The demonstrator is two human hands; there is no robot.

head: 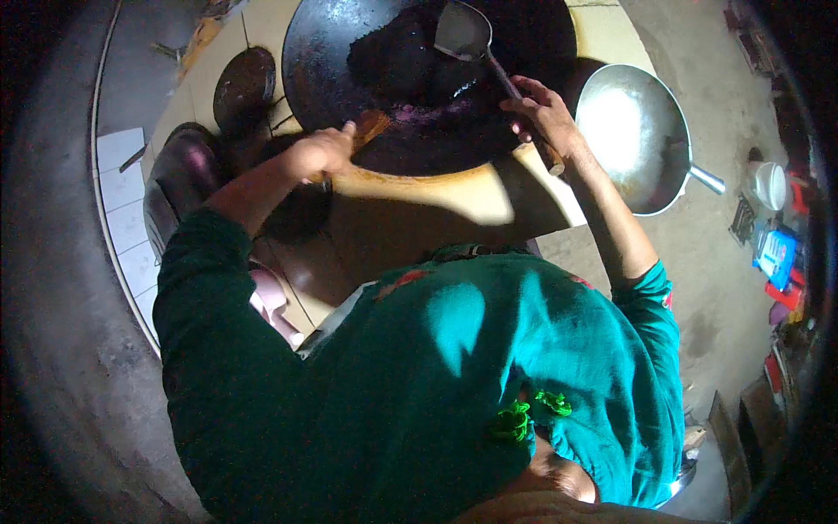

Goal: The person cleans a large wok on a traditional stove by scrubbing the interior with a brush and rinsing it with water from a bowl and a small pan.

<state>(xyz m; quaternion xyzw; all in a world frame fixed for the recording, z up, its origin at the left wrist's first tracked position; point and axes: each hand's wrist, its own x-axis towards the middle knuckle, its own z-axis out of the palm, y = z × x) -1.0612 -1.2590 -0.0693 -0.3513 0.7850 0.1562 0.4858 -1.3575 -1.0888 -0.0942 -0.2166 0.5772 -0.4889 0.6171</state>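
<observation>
A large dark wok (419, 85) is set into a pale tiled stove top (425, 196). My left hand (324, 154) grips a brown brush or whisk (372, 128), whose fanned end lies over the near-left rim of the wok. The exact kind of this tool is unclear. In my right hand (543, 118) is the handle of a metal wok spatula (465, 33), its wooden end pointing back towards me. The spatula's broad blade is over the dark inside of the wok. What lies on the wok's bottom is too dark to tell.
A shiny metal pan (632, 141) with a handle stands right of the wok. Left are a round dark lid or disc (244, 92), a dark rounded vessel (186, 160) and a pinkish plastic item (270, 298). A white bowl (769, 186) and assorted packages lie far right.
</observation>
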